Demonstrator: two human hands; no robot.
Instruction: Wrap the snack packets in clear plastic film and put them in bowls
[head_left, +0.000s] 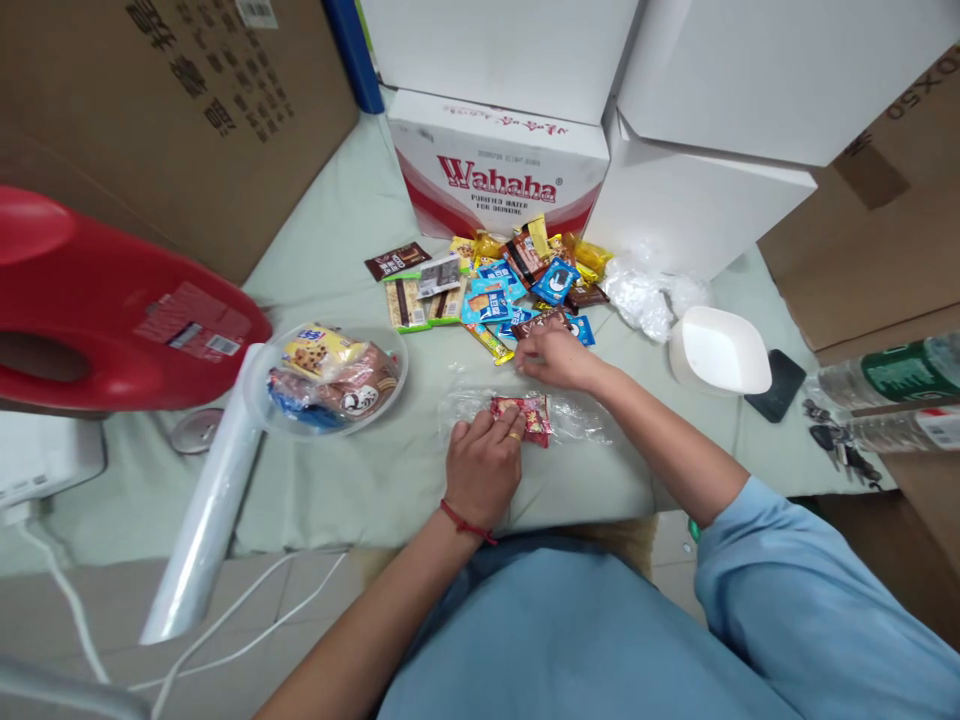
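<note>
My left hand (pixel 486 465) lies palm down, its fingertips pressing a small red snack packet (pixel 535 420) against a sheet of clear plastic film (pixel 581 422). Just beyond, my right hand (pixel 556 358) reaches the front edge of a pile of wrapped snacks. Its fingers are bent and slightly apart, beside a brown packet (pixel 543 322) that they partly cover; whether they touch it I cannot tell. Around it lie blue packets (pixel 489 302), green-edged packets (pixel 406 304) and a yellow packet (pixel 487 341).
Left of the film stands a clear round bowl (pixel 401 375) with snack packets inside. A film roll (pixel 206 500) and a red jug (pixel 127 310) are farther left. To the right are crumpled plastic (pixel 639 295), a white bowl (pixel 720 350) and keys (pixel 844 450). A Wahaba-like printed carton (pixel 499 165) stands behind.
</note>
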